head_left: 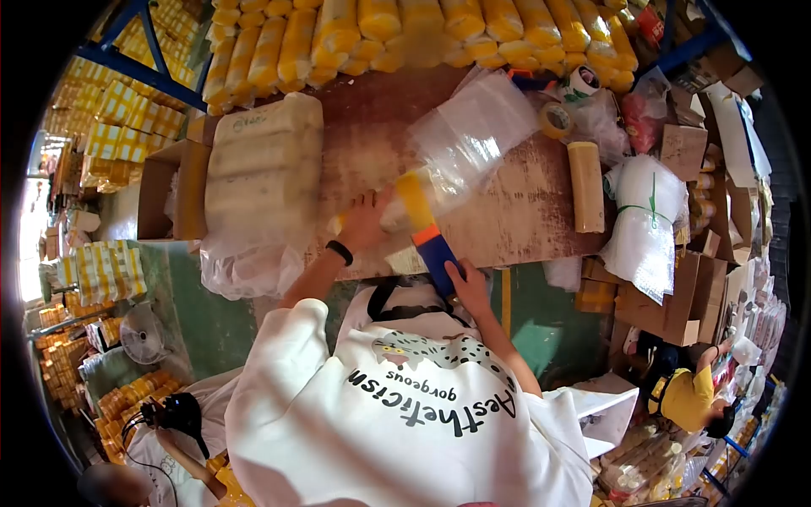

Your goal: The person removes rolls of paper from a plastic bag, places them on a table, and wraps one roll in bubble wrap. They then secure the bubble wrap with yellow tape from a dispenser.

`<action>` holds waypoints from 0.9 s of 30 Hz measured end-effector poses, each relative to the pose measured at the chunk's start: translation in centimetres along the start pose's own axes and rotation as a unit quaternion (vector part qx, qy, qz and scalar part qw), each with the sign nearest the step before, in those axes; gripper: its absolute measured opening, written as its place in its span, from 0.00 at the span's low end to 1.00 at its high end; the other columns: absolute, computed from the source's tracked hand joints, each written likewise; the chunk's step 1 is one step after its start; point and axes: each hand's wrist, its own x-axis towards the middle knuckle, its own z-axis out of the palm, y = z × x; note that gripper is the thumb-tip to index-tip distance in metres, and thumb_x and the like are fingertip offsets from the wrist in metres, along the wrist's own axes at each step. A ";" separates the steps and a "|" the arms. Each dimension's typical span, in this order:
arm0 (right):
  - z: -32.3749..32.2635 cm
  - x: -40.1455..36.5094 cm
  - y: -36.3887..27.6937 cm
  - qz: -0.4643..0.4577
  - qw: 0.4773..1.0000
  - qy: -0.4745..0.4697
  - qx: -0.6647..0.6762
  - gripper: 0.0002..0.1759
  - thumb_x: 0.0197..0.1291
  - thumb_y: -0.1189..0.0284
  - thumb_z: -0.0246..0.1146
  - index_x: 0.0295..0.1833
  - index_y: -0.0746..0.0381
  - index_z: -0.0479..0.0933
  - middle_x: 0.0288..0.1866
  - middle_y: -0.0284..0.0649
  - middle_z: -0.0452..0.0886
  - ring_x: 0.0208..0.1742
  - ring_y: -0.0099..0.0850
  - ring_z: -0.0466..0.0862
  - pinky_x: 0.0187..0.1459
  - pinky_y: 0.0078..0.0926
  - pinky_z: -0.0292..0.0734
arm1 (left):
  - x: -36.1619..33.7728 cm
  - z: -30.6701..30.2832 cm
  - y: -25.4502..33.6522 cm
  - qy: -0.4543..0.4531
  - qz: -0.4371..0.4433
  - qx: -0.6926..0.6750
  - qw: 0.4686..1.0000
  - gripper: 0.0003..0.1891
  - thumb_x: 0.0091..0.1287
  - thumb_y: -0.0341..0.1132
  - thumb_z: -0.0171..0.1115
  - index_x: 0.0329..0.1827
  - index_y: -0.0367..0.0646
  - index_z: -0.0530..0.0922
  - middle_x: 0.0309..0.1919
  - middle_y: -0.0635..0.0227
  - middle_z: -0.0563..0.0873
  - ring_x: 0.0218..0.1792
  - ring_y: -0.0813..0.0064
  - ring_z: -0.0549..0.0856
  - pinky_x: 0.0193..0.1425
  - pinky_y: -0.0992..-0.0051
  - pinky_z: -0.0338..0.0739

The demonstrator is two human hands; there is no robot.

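My right hand [470, 286] is wrapped round a blue tape dispenser [439, 264] with an orange front end. A yellow band of tape [414, 201] runs away from that end, over a clear plastic-wrapped package [394, 221] on the table. On the left part of this package lies my left hand [367, 221], a black band at its wrist; its fingers curl over the top and are somewhat blurred. The package is smeared by motion, so its contents are hard to make out. Just beyond it, flat clear plastic bags [477, 127] are spread on the wood.
Yellow-and-clear wrapped rolls [422, 25] are stacked along the table's far edge. A large pale wrapped bundle [263, 169] stands left, near an open carton [173, 190]. Right are a tape roll [556, 120], a brown roll [585, 188] and bubble wrap [646, 211]. Other people work behind.
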 end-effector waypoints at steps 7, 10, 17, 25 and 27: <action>2.6 3.8 -2.9 -0.066 0.995 0.054 -0.058 0.23 0.63 0.55 0.61 0.35 0.68 0.74 0.24 0.54 0.79 0.28 0.52 0.81 0.30 0.42 0.73 | 5.0 -0.4 -7.9 -0.134 0.080 -0.284 0.946 0.53 0.48 0.47 0.75 0.74 0.44 0.53 0.65 0.51 0.67 0.66 0.53 0.66 0.68 0.65 0.64; 3.2 5.3 -3.8 -0.086 0.990 0.081 -0.077 0.23 0.63 0.55 0.61 0.34 0.68 0.74 0.23 0.53 0.78 0.26 0.51 0.80 0.29 0.40 0.72 | 5.5 -1.8 -8.4 -0.129 0.064 -0.305 0.941 0.53 0.47 0.47 0.76 0.74 0.43 0.53 0.66 0.53 0.66 0.67 0.53 0.64 0.69 0.64 0.62; 1.6 7.1 -5.3 -0.073 0.994 0.077 0.007 0.23 0.62 0.55 0.63 0.33 0.68 0.75 0.22 0.51 0.78 0.25 0.45 0.81 0.29 0.36 0.74 | 0.4 2.1 -3.7 0.118 0.022 0.037 0.992 0.54 0.45 0.51 0.73 0.75 0.48 0.52 0.69 0.56 0.62 0.67 0.55 0.64 0.67 0.48 0.59; -1.9 9.9 -11.2 -0.090 0.994 0.048 0.026 0.25 0.61 0.54 0.63 0.32 0.69 0.76 0.21 0.42 0.78 0.22 0.27 0.76 0.28 0.27 0.71 | 0.8 2.9 -3.6 0.153 -0.010 0.093 0.984 0.55 0.46 0.57 0.70 0.76 0.53 0.51 0.70 0.55 0.63 0.64 0.53 0.66 0.63 0.47 0.60; -1.7 9.4 -11.0 -0.084 0.995 0.049 0.004 0.26 0.61 0.53 0.63 0.32 0.69 0.76 0.22 0.41 0.78 0.23 0.26 0.76 0.28 0.27 0.71 | 0.6 2.6 -3.5 0.125 -0.015 0.119 0.985 0.53 0.47 0.58 0.69 0.76 0.53 0.52 0.69 0.55 0.63 0.63 0.51 0.67 0.62 0.47 0.61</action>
